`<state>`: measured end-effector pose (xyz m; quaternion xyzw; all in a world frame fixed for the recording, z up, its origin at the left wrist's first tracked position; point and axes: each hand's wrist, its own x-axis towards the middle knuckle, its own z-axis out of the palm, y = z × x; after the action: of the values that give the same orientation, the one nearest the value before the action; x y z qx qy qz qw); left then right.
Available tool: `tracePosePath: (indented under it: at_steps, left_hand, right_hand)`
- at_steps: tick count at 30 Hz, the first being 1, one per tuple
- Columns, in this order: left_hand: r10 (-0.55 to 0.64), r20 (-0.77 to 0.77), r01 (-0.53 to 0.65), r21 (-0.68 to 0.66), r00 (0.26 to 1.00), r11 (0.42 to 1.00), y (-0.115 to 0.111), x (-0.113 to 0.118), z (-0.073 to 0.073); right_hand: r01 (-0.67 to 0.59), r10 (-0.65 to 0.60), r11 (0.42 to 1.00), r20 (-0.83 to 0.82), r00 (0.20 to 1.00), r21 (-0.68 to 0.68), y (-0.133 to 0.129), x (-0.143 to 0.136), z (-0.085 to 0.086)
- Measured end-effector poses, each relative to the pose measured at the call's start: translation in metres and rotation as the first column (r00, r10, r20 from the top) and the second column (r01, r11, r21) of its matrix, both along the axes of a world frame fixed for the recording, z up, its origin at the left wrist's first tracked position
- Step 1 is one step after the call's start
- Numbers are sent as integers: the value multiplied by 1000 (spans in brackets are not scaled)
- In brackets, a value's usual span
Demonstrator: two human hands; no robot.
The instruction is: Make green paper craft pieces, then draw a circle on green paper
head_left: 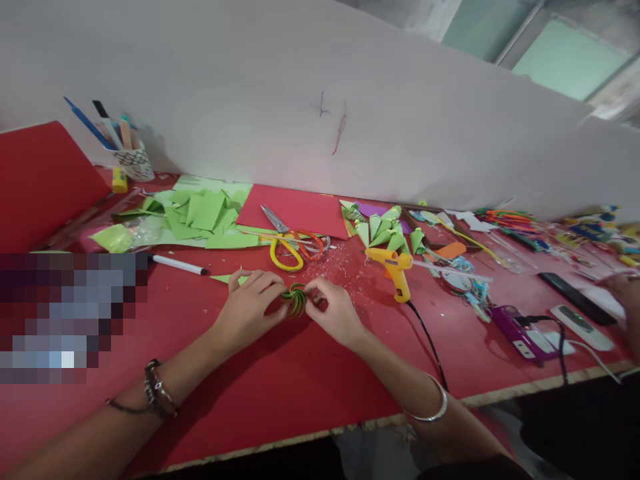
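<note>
Between my two hands is a small green curled paper piece (pixel 296 300) with several curved strips, held just above the red table (pixel 250 407). My left hand (pixel 253 303) pinches its left side with thumb and fingers. On its right side, my right hand (pixel 333 308) grips it with thumb and fingertips. A pointed light green paper scrap (pixel 225 279) lies partly behind my left hand. Beyond my hands rest scissors (pixel 287 250) with yellow and orange handles. To the right, a yellow glue gun (pixel 395 267) lies with its black cord running toward the table's front edge.
Cut green papers (pixel 205 212), a red sheet (pixel 300 207) and green paper cones (pixel 385 230) lie along the wall. A white marker (pixel 179 264) is at left, a pen cup (pixel 134 162) behind. A purple power strip (pixel 525 333) and another person's hand (pixel 625 297) are at right.
</note>
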<state>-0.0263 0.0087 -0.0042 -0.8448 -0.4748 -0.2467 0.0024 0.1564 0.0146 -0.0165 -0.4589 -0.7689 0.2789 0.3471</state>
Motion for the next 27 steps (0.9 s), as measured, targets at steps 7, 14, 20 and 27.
tracePosePath:
  at_steps: [7,14,20,27]
  left_hand:
    - [-20,-5,20,-30,1000,999,3,-3,-7]
    - [-67,-11,66,-62,998,996,2,-3,-8]
    - [-94,25,96,-116,995,989,0,-1,-2]
    - [-110,11,111,-121,994,986,0,-1,-3]
  right_hand:
    - [-53,51,997,46,998,51,-2,-1,6]
    - [-112,108,992,67,992,65,-1,1,5]
    - [-75,70,993,60,996,87,1,2,-1]
    - [-78,74,994,56,996,72,-1,1,3]
